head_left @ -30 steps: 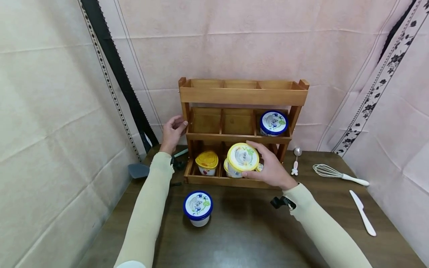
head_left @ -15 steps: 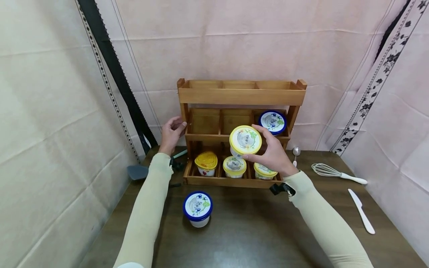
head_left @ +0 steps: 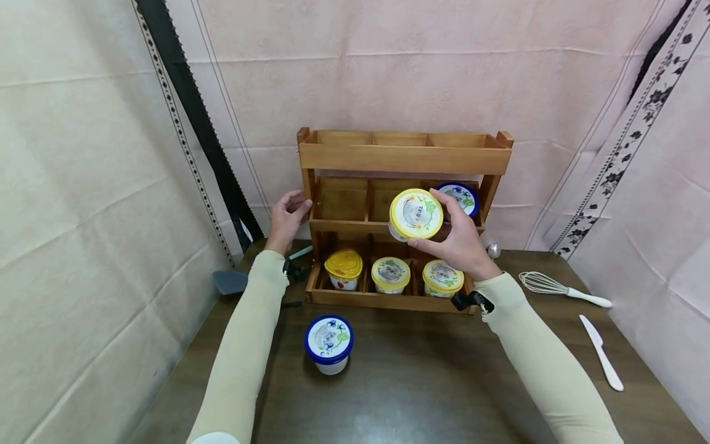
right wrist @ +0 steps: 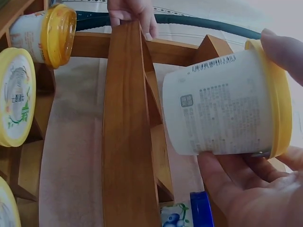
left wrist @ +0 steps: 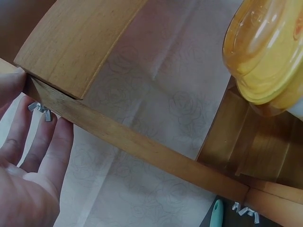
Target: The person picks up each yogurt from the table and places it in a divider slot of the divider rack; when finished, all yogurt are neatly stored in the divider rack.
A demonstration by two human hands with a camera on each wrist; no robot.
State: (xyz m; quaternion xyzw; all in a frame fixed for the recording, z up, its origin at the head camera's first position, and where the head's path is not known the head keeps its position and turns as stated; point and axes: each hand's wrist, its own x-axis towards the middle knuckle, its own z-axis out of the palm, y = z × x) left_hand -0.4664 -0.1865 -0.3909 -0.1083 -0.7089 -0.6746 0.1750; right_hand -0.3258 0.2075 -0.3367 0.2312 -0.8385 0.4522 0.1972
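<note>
My right hand (head_left: 465,246) grips a white tub with a yellow lid (head_left: 416,214), held up before the middle tier of a wooden three-tier shelf (head_left: 405,159). Printed text and a barcode show on that tub's side in the right wrist view. My left hand (head_left: 287,221) pinches the shelf's left side post (left wrist: 128,136) between thumb and fingers. A blue-lidded tub (head_left: 461,197) sits in the middle tier's right compartment, partly covered by my right hand. Along the bottom tier stand an amber-yellow-lidded tub (head_left: 344,265) and two yellow-lidded tubs, one central (head_left: 391,274), one right (head_left: 442,277).
Another blue-lidded tub (head_left: 330,342) stands on the dark table (head_left: 399,382) before the shelf. To the right lie a whisk (head_left: 560,290), a white knife (head_left: 601,353) and a spoon, mostly hidden. A grey spatula (head_left: 230,282) lies at left. Fabric walls surround the table.
The right hand has raised the yellow-lidded tub from in front of the bottom tier to the middle tier, moving slightly right. The left hand stays on the post.
</note>
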